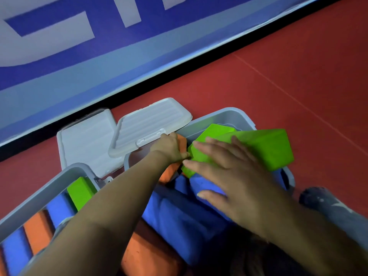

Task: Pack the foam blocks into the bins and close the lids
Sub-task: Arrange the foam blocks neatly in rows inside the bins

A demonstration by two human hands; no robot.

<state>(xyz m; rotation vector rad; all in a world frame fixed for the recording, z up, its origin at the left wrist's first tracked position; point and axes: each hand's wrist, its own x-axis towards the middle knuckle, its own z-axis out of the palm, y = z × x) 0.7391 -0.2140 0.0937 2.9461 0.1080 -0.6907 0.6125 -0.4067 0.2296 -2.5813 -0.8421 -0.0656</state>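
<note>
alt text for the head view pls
Two bare hands pack foam blocks into a grey bin on a red floor: the right hand lies flat on a green block, the left hand grips an orange block. Both white lids are open.

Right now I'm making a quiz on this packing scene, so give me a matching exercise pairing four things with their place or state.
Things:
1. left hand
2. right hand
3. white lid
4. left bin

Places or states:
A. flat on the big green block
B. open, tilted up behind the right bin
C. holds upright blue, orange and green blocks
D. on an orange block

Pairs: 1-D, 2-A, 3-B, 4-C
</note>
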